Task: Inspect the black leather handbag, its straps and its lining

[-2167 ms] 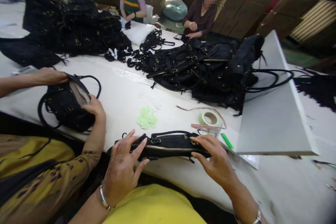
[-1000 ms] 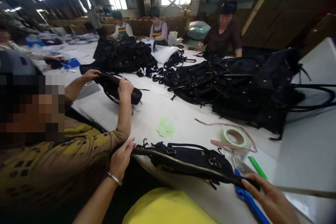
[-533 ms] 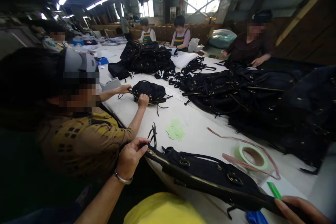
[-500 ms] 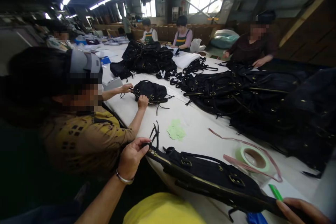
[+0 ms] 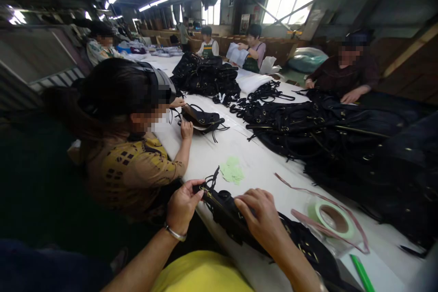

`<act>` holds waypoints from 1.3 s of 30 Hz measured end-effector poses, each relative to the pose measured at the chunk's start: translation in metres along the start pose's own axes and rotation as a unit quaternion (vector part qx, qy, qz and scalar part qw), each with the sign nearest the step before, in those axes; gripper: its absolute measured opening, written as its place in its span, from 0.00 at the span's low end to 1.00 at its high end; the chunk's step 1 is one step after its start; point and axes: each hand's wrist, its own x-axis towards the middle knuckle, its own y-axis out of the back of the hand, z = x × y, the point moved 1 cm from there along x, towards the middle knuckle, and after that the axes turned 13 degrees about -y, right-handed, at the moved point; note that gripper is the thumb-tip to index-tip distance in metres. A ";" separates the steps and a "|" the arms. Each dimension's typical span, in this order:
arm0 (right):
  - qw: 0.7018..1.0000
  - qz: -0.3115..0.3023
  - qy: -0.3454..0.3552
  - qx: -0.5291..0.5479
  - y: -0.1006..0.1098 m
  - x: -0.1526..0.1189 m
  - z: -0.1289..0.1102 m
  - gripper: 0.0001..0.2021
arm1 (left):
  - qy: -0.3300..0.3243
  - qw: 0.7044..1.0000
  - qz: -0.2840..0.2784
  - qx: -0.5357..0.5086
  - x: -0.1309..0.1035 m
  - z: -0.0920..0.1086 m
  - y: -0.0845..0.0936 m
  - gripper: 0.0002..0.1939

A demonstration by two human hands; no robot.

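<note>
A black bag [image 5: 301, 237] with gold buckles and a gold zipper lies along the near table edge, angled away from me. My left hand [image 5: 185, 205] pinches its far end between thumb and fingers, beside the zipper's end and some thin black straps [image 5: 212, 179]. Over the bag's upper side, near that end, my right hand [image 5: 258, 214] is closed with bent fingers gripping the black material. The fingertips of the right hand are partly hidden, and its forearm covers part of the bag.
A co-worker [image 5: 126, 155] at my left handles another black bag [image 5: 203, 118]. Light green paper pieces [image 5: 232, 170] lie ahead. At the right are a tape roll [image 5: 331, 219], a reddish strip [image 5: 315, 189], a green tool [image 5: 362, 273] and a large pile of black bags [image 5: 342, 137].
My right hand has moved from the bag's near end at the lower right up to near my left hand. The left hand keeps its pinch. The neighbour's bag has been tilted, its opening showing.
</note>
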 end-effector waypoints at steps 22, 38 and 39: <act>0.992 -0.051 -0.079 -0.086 -0.040 -0.038 0.020 0.53 | 0.067 0.997 -0.018 -0.014 0.016 -0.001 -0.020 0.21; 0.922 0.133 -0.008 -0.365 0.060 -0.056 0.033 0.17 | -0.018 0.978 0.087 -0.190 0.059 0.044 -0.017 0.23; 0.925 0.112 -0.006 -0.364 0.056 -0.050 0.034 0.17 | -0.021 0.982 0.081 -0.170 0.057 0.035 -0.013 0.22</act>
